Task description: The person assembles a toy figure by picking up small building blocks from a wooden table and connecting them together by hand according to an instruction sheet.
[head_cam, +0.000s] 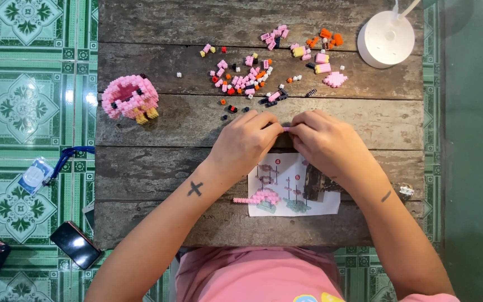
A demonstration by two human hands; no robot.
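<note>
1. I look straight down on a weathered grey plank table (157, 184) standing on a green patterned tile floor (26, 106). A dark phone (75, 244) and a badge on a blue lanyard (43, 172) lie on the tiles to my left.

2. Nearest me on the planks is a printed instruction sheet (286, 193). A short pink brick strip (255, 198) rests across its left edge, and a small dark part lies on its right half, partly hidden under my right wrist.

3. Just beyond the sheet my left hand (244, 142) and right hand (325, 142) meet fingertip to fingertip. Both are pinched narrow on one tiny pink brick piece (286, 129), which is held between them just above the table. Only a sliver of it shows.

4. My judgement of that piece: hard, stiff plastic, almost weightless, smooth enough to slip or flick away. It wants a fingertip pinch on its flat side faces, with the studded face left free.

5. Farther out lies a scatter of loose bricks (247, 75) in pink, orange, black, white and yellow. A flat pink brick plate (335, 79) sits near its right end.

6. Off to the left stands a finished round pink brick figure (131, 98) with yellow feet. It is probably fragile if squeezed.

7. At the far right corner sits the white round base of a lamp (386, 39).
</note>
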